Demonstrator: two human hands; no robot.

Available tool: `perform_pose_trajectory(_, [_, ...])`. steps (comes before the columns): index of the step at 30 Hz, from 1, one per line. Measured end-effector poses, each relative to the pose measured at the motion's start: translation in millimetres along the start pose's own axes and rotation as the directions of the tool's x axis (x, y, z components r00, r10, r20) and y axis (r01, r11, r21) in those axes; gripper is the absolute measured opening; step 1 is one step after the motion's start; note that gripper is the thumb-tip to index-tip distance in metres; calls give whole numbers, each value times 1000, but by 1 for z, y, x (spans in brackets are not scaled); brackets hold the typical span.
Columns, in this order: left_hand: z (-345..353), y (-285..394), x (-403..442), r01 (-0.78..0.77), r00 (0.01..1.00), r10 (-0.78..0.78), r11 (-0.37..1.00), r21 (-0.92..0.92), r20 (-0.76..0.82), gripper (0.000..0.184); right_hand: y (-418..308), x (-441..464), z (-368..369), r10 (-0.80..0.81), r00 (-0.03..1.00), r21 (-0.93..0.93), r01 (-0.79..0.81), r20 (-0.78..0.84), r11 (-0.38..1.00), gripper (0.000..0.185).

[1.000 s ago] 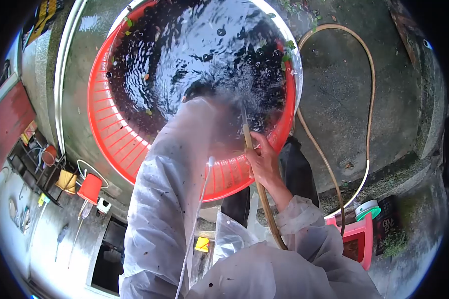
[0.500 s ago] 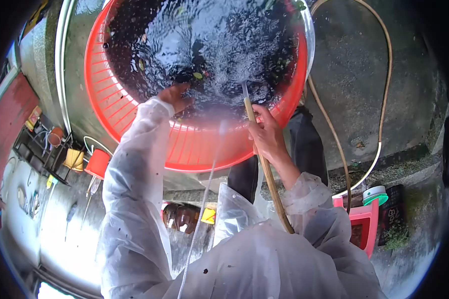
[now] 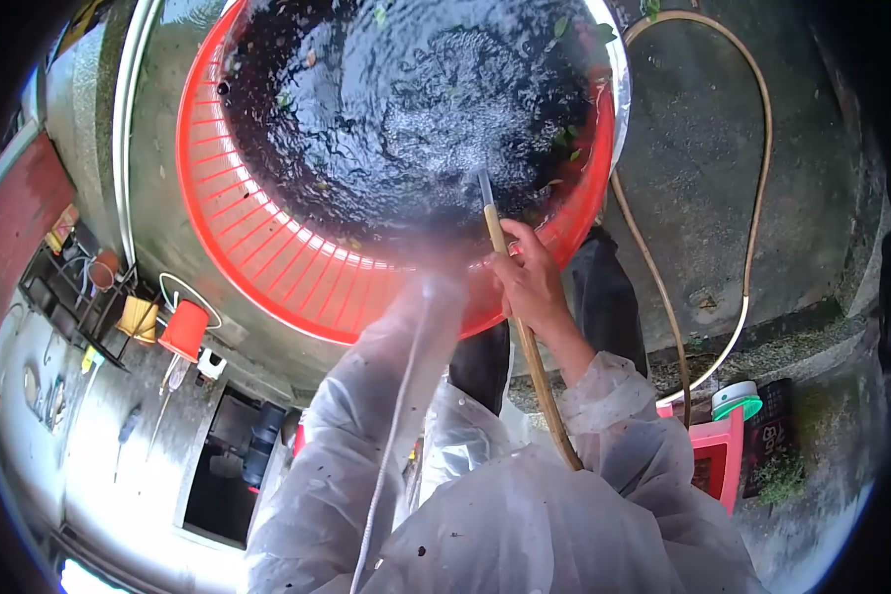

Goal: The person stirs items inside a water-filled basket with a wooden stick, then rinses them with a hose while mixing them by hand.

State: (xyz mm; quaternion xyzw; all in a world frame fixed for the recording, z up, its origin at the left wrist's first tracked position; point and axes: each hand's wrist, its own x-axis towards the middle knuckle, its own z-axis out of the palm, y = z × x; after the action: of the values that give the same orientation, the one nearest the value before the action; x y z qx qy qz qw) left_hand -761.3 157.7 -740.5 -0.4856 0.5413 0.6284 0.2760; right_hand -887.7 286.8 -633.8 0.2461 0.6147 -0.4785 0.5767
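Note:
A brown hose (image 3: 541, 381) with a clear tip is gripped in my right hand (image 3: 537, 287), fingers wrapped round it near its end. Water runs from the tip into a red slatted basket (image 3: 267, 262), churning the surface. Dark small pieces and a few green leaves lie in the water (image 3: 356, 148); their kind is hard to make out. My left arm, in a translucent plastic sleeve (image 3: 366, 381), reaches to the basket's near side. A blurry patch hides my left hand there, so its fingers do not show.
The hose loops over the concrete floor (image 3: 698, 129) at right. A pink stool (image 3: 728, 441) carries a white and green round item (image 3: 735, 398). To the left are a red bucket (image 3: 185, 329), a yellow container (image 3: 138, 318) and white pipes (image 3: 127, 129). A white cord (image 3: 391, 436) hangs before me.
My left arm has swung right and back from the water at the basket's left, and its hand has gone out of sight. My right hand keeps holding the hose, nearly in place.

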Motion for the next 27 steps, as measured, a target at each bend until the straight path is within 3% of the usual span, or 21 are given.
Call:
perform_pose_trajectory(1, [17, 0, -7, 112, 991, -92, 965, -238, 95, 46, 2, 0, 0, 4, 1000, -3, -4, 2, 1000, 45])
perform_pose_trajectory(3, [44, -1, -15, 243, 962, -141, 836, -492, 235, 46, 5, 2, -2, -79, 997, 3, 79, -27, 997, 45])
perform_pose_trajectory(5, [58, -4, -17, 279, 951, -135, 756, -592, 277, 45, 4, 0, -3, -113, 993, 19, 114, -27, 993, 45])
perform_pose_trajectory(6, [60, -3, -16, 274, 955, -135, 741, -613, 264, 45, 0, -4, -6, -58, 998, 38, 58, -6, 998, 43])
perform_pose_trajectory(8, [47, -2, -17, 213, 975, -139, 794, -569, 172, 45, -3, -13, -6, 6, 1000, 59, -7, 26, 998, 40])
perform_pose_trajectory(10, [31, 5, -18, 124, 990, -142, 922, -366, -22, 52, 6, -22, -2, -10, 997, 63, 5, 77, 998, 39])
perform_pose_trajectory(11, [13, 0, -22, 190, 978, -206, 920, -342, -12, 32, 10, -31, 3, 87, 989, 39, -92, 119, 995, 37])
perform_pose_trajectory(12, [-29, -47, -13, -162, 982, 133, 958, 238, 134, 34, 11, -42, 10, 90, 989, 31, -95, 121, 995, 37])
perform_pose_trajectory(13, [-50, -66, -13, -342, 933, 228, 805, 486, 278, 35, 12, -54, 18, 140, 975, -49, -133, 173, 990, 36])
perform_pose_trajectory(14, [-71, -85, -14, -520, 854, 317, 560, 646, 413, 35, 12, -67, 27, 190, 957, -129, -165, 220, 978, 36])
perform_pose_trajectory(16, [-89, -76, -28, -186, 982, 132, 758, 625, 132, 36, 31, -79, 51, 161, 955, -140, -130, 248, 982, 36])
perform_pose_trajectory(17, [-92, -66, -38, 5, 1000, 10, 839, 544, -25, 37, 46, -81, 63, 143, 943, -103, -117, 300, 988, 36])
perform_pose_trajectory(18, [-98, -60, -43, 100, 991, -44, 868, 486, -125, 37, 43, -83, 73, 124, 929, -69, -107, 349, 992, 37])
perform_pose_trajectory(19, [-103, -53, -43, 153, 977, -68, 883, 444, -201, 38, 38, -83, 82, 217, 913, -122, -185, 346, 975, 39])
perform_pose_trajectory(24, [-141, -20, -12, 201, 902, -29, 911, 360, -431, 40, 49, -77, 129, 122, 895, -220, -27, 430, 975, 28])
perform_pose_trajectory(25, [-151, -14, -6, 199, 886, -16, 916, 348, -463, 41, 61, -71, 141, -26, 898, -288, 168, 439, 943, 29])
perform_pose_trajectory(27, [-179, -1, 4, 191, 854, 4, 928, 319, -521, 42, 29, -76, 162, 216, 884, -400, -36, 415, 916, 33])
